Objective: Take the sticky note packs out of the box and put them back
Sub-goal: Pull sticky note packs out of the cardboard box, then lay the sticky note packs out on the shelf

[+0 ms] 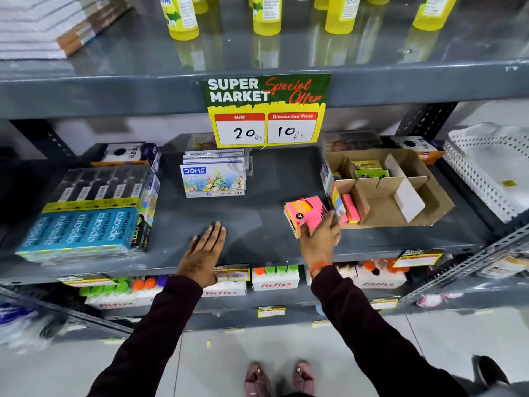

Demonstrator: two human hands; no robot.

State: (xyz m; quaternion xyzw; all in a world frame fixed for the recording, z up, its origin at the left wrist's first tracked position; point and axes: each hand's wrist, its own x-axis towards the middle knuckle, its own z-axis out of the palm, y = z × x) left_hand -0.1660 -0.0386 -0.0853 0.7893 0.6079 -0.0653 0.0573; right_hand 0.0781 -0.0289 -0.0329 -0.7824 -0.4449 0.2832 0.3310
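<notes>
Grey shop shelf point(257, 179) carries the cardboard box point(400, 202); just left, the right hand point(319, 239) grips pink sticky note packs point(305, 213), seemingly light, slick-wrapped, best pinched at the edges. Left hand point(204, 250) lies flat, empty.

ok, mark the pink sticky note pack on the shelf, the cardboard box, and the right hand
pink sticky note pack point(305, 214), head view, pink top face.
cardboard box point(429, 209), head view, bare floor by the right wall.
right hand point(320, 242), head view, back of hand.
</notes>
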